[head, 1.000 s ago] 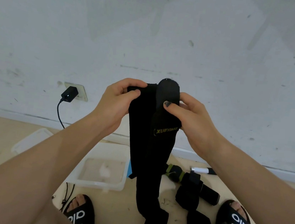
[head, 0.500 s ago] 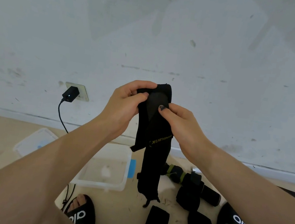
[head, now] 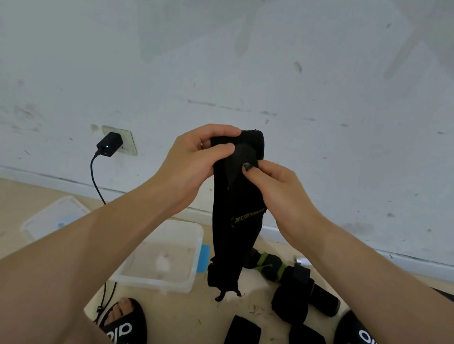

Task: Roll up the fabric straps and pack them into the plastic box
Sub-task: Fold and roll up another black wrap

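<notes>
Both hands were kept up at chest height on the same black fabric strap. The left hand was curled around the strap's top-left edge, thumb pressed across the front, and the right hand was pinching the folded top flap between thumb and fingers. So neither hand was loose; both were clamped on the strap. The rest of it was left dangling straight down, with yellow lettering visible partway along and the frayed bottom end hanging clear of the floor, just beside the plastic box.

The box was sat open on the floor near the left foot, looking pretty much unfilled, with its lid laid off to the left. More straps were scattered by the right foot: one rolled-up bundle, one with green bands, and a flat one nearer the camera.

Judging by that, the roll was only just being started at the top end. Next, the flap would need to be turned over on itself tightly and the hanging length fed up evenly so it doesn't go cone-shaped.
</notes>
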Tool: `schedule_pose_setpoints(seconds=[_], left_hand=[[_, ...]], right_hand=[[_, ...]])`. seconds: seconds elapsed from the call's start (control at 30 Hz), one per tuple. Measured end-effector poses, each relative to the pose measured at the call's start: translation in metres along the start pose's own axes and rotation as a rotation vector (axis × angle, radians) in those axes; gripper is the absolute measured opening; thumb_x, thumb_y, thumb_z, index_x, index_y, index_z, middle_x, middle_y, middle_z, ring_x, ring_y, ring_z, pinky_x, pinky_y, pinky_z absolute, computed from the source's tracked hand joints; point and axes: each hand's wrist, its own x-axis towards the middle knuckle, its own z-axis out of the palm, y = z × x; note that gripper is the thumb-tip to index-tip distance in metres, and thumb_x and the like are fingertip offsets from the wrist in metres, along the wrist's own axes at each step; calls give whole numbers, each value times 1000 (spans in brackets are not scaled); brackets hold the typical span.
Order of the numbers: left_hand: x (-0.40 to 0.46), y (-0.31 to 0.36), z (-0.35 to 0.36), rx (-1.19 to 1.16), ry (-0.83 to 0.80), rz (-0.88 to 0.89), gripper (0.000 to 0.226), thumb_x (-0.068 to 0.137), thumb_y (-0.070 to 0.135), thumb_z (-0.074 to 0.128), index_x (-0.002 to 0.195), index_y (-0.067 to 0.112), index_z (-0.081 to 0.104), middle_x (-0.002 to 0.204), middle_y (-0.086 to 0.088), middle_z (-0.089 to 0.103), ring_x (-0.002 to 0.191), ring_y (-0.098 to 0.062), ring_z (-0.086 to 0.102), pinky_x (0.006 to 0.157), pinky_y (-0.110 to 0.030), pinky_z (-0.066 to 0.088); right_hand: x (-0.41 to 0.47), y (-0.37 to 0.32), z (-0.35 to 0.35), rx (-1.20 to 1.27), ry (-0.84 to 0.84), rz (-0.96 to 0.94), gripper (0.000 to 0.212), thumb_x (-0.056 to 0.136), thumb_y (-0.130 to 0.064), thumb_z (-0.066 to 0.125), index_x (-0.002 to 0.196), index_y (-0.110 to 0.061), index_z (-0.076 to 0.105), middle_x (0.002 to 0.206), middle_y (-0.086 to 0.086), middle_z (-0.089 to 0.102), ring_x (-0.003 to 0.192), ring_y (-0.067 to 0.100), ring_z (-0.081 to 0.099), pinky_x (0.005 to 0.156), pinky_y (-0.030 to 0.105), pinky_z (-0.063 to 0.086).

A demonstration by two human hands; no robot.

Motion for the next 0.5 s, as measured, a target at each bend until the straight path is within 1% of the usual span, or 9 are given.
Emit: schedule_pose_setpoints(seconds=[0.07, 0.23, 0.3, 0.37, 0.4, 0.5], left_hand=[[0, 1, 0, -2, -4, -6, 27, 97, -1, 61, 109, 18, 77, 88, 0, 72, 94, -15, 73, 83, -27, 58], [0, -2, 1, 30, -8, -4, 31, 91, -3, 68, 107, 23, 78, 109, -9, 72, 109, -24, 70, 91, -35, 59], [0, -3, 2, 44, -6, 4, 35, 90, -6, 67, 108, 22, 77, 110, -8, 71, 110, -24, 70, 90, -35, 60], [0, -3, 2, 42, -2, 4, 36, 90, -8, 65, 111, 20, 76, 110, -8, 71, 110, -24, 70, 91, -35, 60], [0, -3, 3, 41, 0, 3, 37, 91, -8, 64, 113, 19, 75, 109, -7, 71, 110, -24, 70, 92, -36, 60], [0, -2, 3, 40, 4, 3, 37, 92, -8, 62, 115, 18, 75, 108, -5, 71, 110, -24, 70, 95, -37, 59]], right_hand=[[0, -1, 0, -3, 1, 4, 30, 104, -28, 56, 113, -3, 71, 111, 17, 73, 105, 29, 71, 101, 46, 53], [0, -1, 0, -3, -1, 5, 28, 104, -29, 56, 108, -9, 75, 104, 10, 77, 99, 22, 74, 93, 35, 57], [1, 0, -1, -2, -1, 5, 27, 104, -30, 56, 105, -11, 76, 101, 8, 78, 95, 19, 74, 86, 28, 58], [1, 0, -1, -3, -6, 17, 26, 103, -32, 57, 101, -15, 76, 97, 3, 78, 88, 13, 75, 75, 19, 58], [2, 1, 0, -5, -8, 26, 26, 103, -34, 57, 101, -16, 77, 96, 2, 79, 87, 11, 75, 72, 17, 57], [3, 2, 0, -25, -9, 54, 29, 104, -40, 55, 99, -22, 76, 92, -5, 79, 82, 4, 74, 68, 15, 54]])
